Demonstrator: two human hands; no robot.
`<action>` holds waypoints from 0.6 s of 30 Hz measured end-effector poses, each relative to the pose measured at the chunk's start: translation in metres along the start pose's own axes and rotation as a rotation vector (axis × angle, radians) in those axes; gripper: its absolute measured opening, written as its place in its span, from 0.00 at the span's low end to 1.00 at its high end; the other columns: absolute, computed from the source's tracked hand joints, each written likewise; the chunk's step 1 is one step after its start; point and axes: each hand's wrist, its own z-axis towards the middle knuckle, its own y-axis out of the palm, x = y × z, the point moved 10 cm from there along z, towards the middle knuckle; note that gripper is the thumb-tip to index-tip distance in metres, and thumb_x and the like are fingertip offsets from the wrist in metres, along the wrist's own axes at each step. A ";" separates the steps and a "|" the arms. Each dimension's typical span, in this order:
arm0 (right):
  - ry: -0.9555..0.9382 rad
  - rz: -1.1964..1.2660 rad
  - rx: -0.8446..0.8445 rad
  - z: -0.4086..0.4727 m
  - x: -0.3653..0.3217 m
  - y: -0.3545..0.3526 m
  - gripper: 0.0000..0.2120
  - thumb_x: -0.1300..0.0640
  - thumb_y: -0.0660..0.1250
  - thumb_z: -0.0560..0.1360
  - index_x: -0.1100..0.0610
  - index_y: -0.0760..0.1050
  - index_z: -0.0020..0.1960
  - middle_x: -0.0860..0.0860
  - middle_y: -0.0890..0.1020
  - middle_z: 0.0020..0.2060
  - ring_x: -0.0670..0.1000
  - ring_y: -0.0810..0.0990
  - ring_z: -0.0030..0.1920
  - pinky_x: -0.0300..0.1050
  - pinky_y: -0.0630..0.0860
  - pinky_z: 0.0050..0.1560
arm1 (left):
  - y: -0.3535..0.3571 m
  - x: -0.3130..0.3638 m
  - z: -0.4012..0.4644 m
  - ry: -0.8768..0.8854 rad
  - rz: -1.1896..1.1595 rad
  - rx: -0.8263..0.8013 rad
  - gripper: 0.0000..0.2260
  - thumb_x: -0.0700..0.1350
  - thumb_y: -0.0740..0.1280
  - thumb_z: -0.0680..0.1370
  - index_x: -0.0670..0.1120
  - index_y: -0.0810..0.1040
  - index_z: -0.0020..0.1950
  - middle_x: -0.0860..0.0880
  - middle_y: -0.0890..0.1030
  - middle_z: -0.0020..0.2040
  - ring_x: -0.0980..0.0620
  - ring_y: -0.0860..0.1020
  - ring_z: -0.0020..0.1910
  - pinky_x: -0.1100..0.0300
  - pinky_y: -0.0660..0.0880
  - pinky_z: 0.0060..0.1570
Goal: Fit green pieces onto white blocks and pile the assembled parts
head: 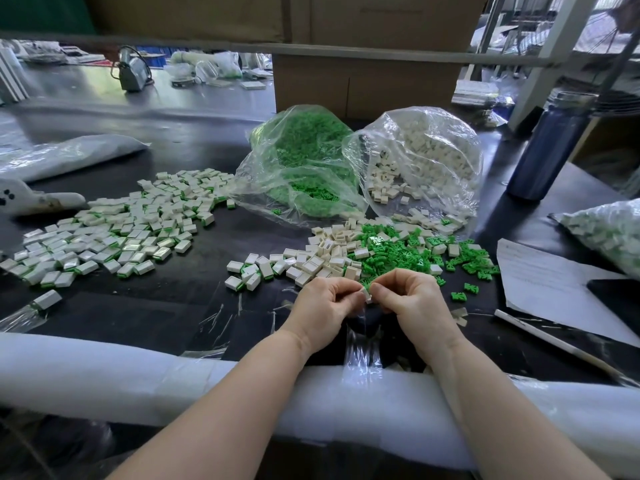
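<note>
My left hand (323, 303) and my right hand (412, 301) meet over the dark table near its front edge, and both pinch one small white block (367, 295) between their fingertips. Whether a green piece sits in it is hidden by the fingers. Just beyond the hands lies a heap of loose white blocks (322, 258) beside a heap of loose green pieces (405, 254). A wide pile of assembled white-and-green parts (121, 230) spreads across the left of the table.
Two open clear bags stand behind the heaps, one of green pieces (298, 161), one of white blocks (426, 157). A blue bottle (550, 147), a sheet of paper (554, 282) and another filled bag (609, 233) are at the right. White foam padding (138, 372) lines the table's front edge.
</note>
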 end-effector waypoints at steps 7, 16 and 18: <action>0.023 -0.046 -0.052 -0.001 0.001 0.004 0.07 0.67 0.69 0.72 0.59 0.78 0.36 0.45 0.78 0.24 0.40 0.75 0.26 0.32 0.72 0.30 | 0.002 0.001 -0.001 0.005 0.078 -0.018 0.05 0.39 0.67 0.76 0.40 0.83 0.47 0.47 0.81 0.39 0.54 0.77 0.40 0.58 0.75 0.50; 0.047 -0.043 -0.075 0.000 0.005 0.005 0.07 0.65 0.70 0.72 0.58 0.78 0.35 0.45 0.77 0.23 0.40 0.73 0.26 0.32 0.71 0.30 | 0.003 0.004 -0.003 0.016 0.061 -0.029 0.05 0.39 0.67 0.76 0.40 0.83 0.47 0.44 0.82 0.41 0.52 0.78 0.40 0.54 0.76 0.50; 0.054 -0.009 -0.091 -0.001 0.005 0.005 0.08 0.66 0.70 0.71 0.58 0.78 0.35 0.46 0.78 0.23 0.41 0.74 0.26 0.32 0.71 0.30 | 0.003 0.004 -0.004 0.011 0.051 -0.034 0.05 0.39 0.67 0.76 0.41 0.83 0.47 0.43 0.82 0.42 0.52 0.78 0.41 0.54 0.76 0.50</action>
